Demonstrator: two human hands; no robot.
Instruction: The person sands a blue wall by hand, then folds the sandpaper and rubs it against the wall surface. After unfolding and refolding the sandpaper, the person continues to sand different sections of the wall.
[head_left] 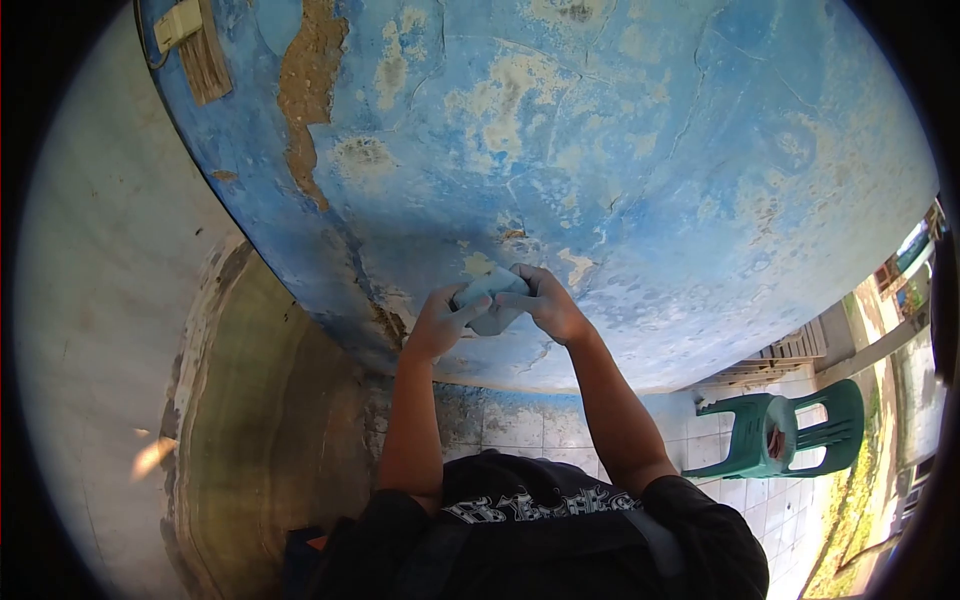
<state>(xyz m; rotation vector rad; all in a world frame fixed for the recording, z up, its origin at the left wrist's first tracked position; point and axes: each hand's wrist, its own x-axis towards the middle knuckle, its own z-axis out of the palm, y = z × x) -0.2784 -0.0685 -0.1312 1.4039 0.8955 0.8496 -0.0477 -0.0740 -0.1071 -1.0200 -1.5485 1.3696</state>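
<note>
A pale blue folded piece point(493, 291), perhaps paper or cloth, is held between my two hands in front of the peeling blue wall point(620, 180). My left hand point(441, 318) grips its left side, with the thumb across the front. On its right side my right hand point(547, 305) pinches it, fingers over the top edge and thumb in front. Part of the piece hangs below the thumbs. Some fingertips are hidden behind it.
A green plastic chair point(745, 435) with something on its seat stands at the right on the tiled floor point(515, 425). A stained pale wall point(110, 250) is at the left. A switch box point(178, 25) is mounted at the upper left.
</note>
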